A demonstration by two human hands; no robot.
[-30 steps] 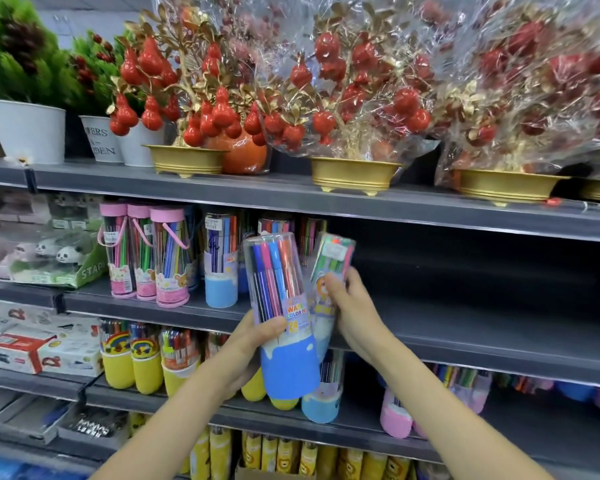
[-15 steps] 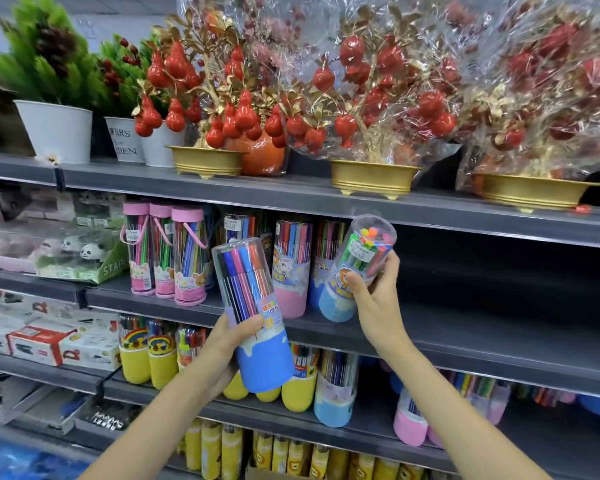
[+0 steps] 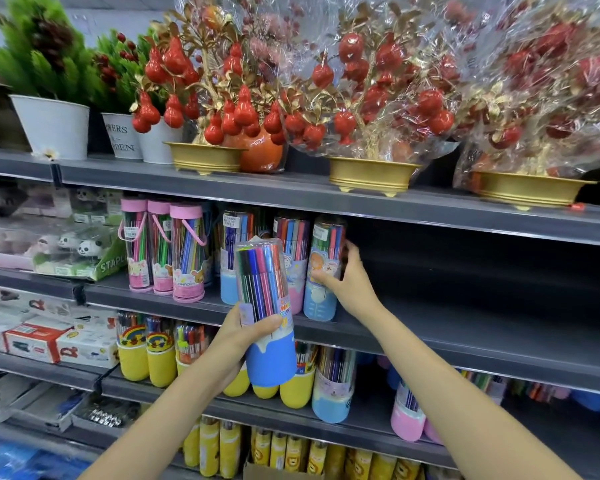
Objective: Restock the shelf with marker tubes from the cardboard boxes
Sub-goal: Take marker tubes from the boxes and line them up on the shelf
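My left hand (image 3: 246, 336) grips a clear marker tube with a dark blue base (image 3: 269, 313), held upright in front of the shelves. My right hand (image 3: 343, 282) holds a light blue marker tube (image 3: 324, 268) that stands upright on the middle shelf (image 3: 465, 327), thumb on its front and fingers round its right side. That tube sits at the right end of a row of marker tubes: a pink-based one (image 3: 293, 251) and another blue one (image 3: 229, 261) stand just left of it. Three pink-capped tubes (image 3: 167, 251) stand further left.
The middle shelf right of my right hand is bare and dark. Gold pots with wrapped red-fruit trees (image 3: 371, 174) fill the shelf above. Yellow-based tubes (image 3: 146, 355) and more tubes line the shelf below. A cardboard box edge (image 3: 281, 472) shows at the bottom.
My right hand brought the light blue tube from tilted in the air down onto the middle shelf, upright, beside the pink-based tube. My left hand kept its tube, shifting slightly right.
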